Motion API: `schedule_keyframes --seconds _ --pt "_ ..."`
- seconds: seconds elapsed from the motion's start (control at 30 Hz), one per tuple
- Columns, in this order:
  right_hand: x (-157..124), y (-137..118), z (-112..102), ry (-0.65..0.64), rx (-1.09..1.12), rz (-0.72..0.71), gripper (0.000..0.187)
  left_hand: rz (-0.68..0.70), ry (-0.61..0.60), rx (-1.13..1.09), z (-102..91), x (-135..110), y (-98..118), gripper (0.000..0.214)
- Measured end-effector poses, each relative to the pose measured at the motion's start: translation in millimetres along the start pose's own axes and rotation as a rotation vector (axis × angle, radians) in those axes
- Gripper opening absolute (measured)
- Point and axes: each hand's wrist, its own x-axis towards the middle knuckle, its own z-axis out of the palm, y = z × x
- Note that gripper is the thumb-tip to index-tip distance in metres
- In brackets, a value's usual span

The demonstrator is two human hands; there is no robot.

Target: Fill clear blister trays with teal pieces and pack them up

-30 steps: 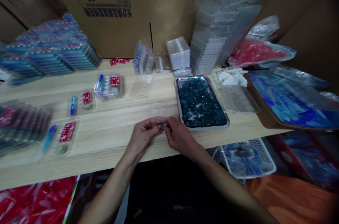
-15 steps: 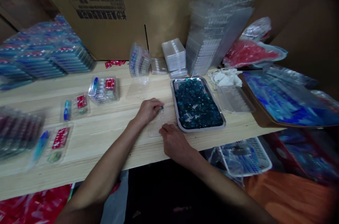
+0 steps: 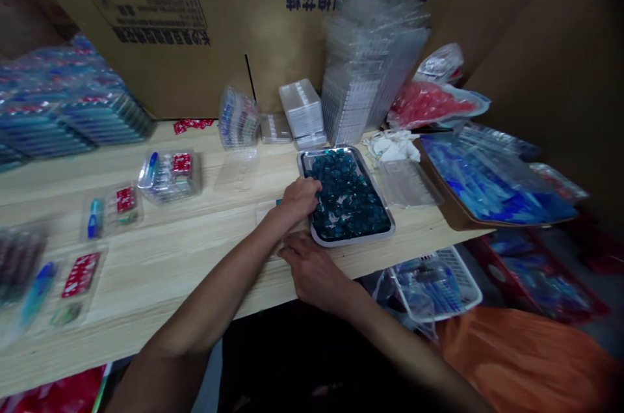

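My left hand (image 3: pixel 301 197) is over the left rim of a metal tray (image 3: pixel 391 231), its curled fingertips at the small teal pieces (image 3: pixel 348 195) that fill it. What those fingers hold, if anything, is hidden. Under my left wrist lies a clear plastic blister tray (image 3: pixel 263 210), mostly covered by my arm. A teal piece (image 3: pixel 279 202) shows at its far part. My right hand (image 3: pixel 312 270) is closed with its fingertips pinching the near end of the blister tray, close to the table's front edge.
Filled clear packs (image 3: pixel 170 173) stand at the left, with taller stacks (image 3: pixel 97 114) behind. Stacked clear trays (image 3: pixel 358 75) rise at the back beside a cardboard box (image 3: pixel 214 75). A box of blue packets (image 3: pixel 487 179) is at the right; a white basket (image 3: pixel 439 283) sits below the table edge.
My left hand has moved right, from the blister tray to the teal pieces in the metal tray. My right hand stays at the blister tray's near end. The view has shifted right.
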Motion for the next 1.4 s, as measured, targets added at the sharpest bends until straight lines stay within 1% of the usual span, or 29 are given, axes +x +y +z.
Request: schedule_keyframes --seconds 0.07,0.1,0.17,0.2,0.23,0.27,0.3,0.37,0.43,0.5,0.6,0.67,0.8,0.87,0.93,1.0,1.07,1.13,1.2,1.27,1.33,1.4 --pt "-4 13 -10 0.134 0.066 0.037 0.043 -0.075 0.052 -0.166 -2.1 2 -5 0.033" --pt "-5 21 -16 0.232 0.095 0.088 0.041 -0.136 0.084 -0.315 -4.3 1 -7 0.032" --pt "-1 41 -26 0.427 0.144 0.221 0.037 -0.269 0.121 -0.716 -9.6 -3 -9 0.028" --pt "2 51 -31 0.497 0.171 0.284 0.035 -0.325 0.116 -0.929 -12.1 -6 -8 0.027" --pt "7 59 -35 0.537 0.204 0.339 0.034 -0.37 0.097 -1.124 -14.2 -9 -6 0.027" --pt "12 66 -38 0.551 0.244 0.383 0.033 -0.401 0.069 -1.281 -15.6 -14 -3 0.027" --pt "17 72 -40 0.55 0.29 0.416 0.032 -0.419 0.043 -1.393 -16.5 -18 1 0.027" --pt "27 76 -42 0.54 0.365 0.46 0.028 -0.424 0.039 -1.495 -16.3 -28 10 0.026" --pt "33 75 -43 0.552 0.378 0.492 0.024 -0.406 0.097 -1.503 -15.0 -38 17 0.025" --pt "37 70 -42 0.566 0.347 0.517 0.018 -0.397 0.162 -1.492 -14.0 -45 22 0.027" --pt "38 65 -41 0.548 0.32 0.505 0.01 -0.431 0.198 -1.477 -14.7 -53 23 0.029" --pt "39 63 -40 0.515 0.34 0.464 0.01 -0.432 0.206 -1.441 -16.3 -57 21 0.027" --pt "41 57 -38 0.462 0.356 0.407 0.016 -0.364 0.235 -1.297 -21.5 -64 14 0.024" --pt "42 54 -37 0.452 0.329 0.398 0.017 -0.359 0.233 -1.229 -25.6 -67 12 0.021" --pt "43 53 -35 0.446 0.305 0.394 0.02 -0.384 0.203 -1.226 -29.9 -70 12 0.019" --pt "44 54 -34 0.445 0.339 0.387 0.025 -0.423 0.153 -1.302 -33.2 -72 13 0.021" --pt "45 54 -32 0.468 0.437 0.39 0.026 -0.461 0.128 -1.405 -34.1 -74 13 0.024" --pt "46 53 -31 0.495 0.507 0.411 0.022 -0.486 0.177 -1.459 -32.5 -74 14 0.025" --pt "47 50 -32 0.49 0.483 0.435 0.02 -0.499 0.27 -1.455 -29.5 -74 14 0.024" --pt "48 46 -35 0.457 0.387 0.438 0.017 -0.498 0.349 -1.398 -26.6 -75 15 0.021" --pt "49 43 -38 0.409 0.271 0.426 0.014 -0.484 0.388 -1.294 -24.8 -76 17 0.018" --pt "50 43 -39 0.36 0.179 0.415 0.017 -0.455 0.414 -1.179 -24.2 -78 18 0.021"
